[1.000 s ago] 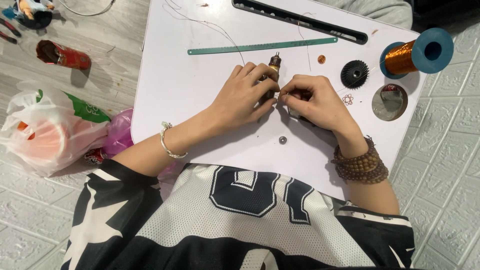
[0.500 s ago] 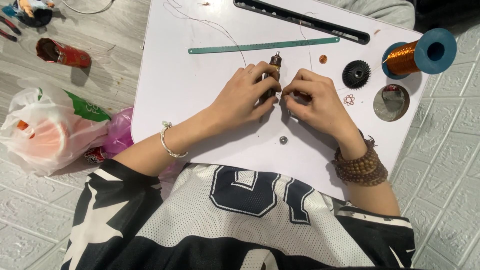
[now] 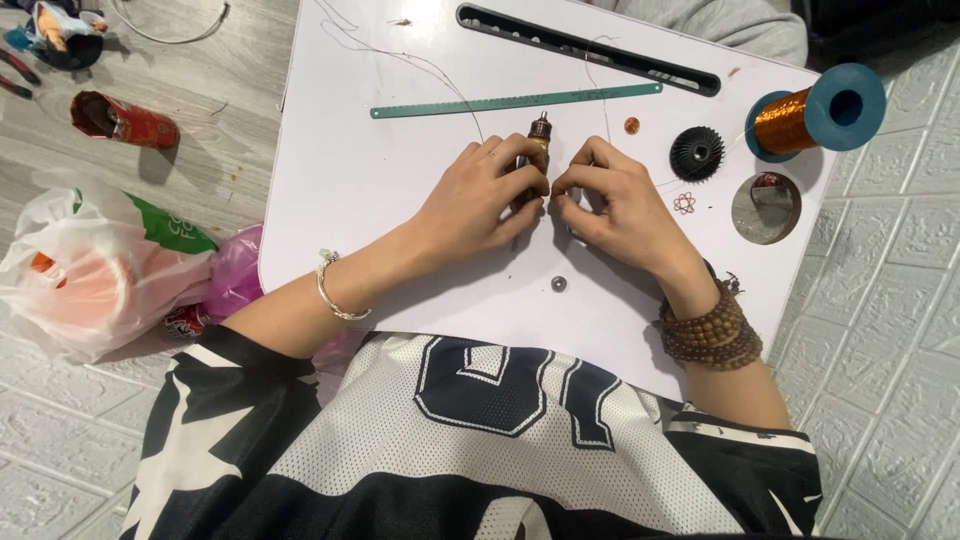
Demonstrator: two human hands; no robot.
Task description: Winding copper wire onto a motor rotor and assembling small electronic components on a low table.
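Little has changed over the last second: the left hand keeps its grip on the small brown motor core at mid-tabletop, while the right hand stays pinched beside it, holding what I cannot tell, so the handwork simply continues.

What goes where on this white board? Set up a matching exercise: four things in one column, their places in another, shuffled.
Things:
1. copper wire spool
2. black gear
3. green ruler
4. small brown tool

Places:
A. flat across the board, beyond both hands
B. under the left hand
C. at the board's right edge
D. between the spool and the right hand

Pairs: 1-C, 2-D, 3-A, 4-B
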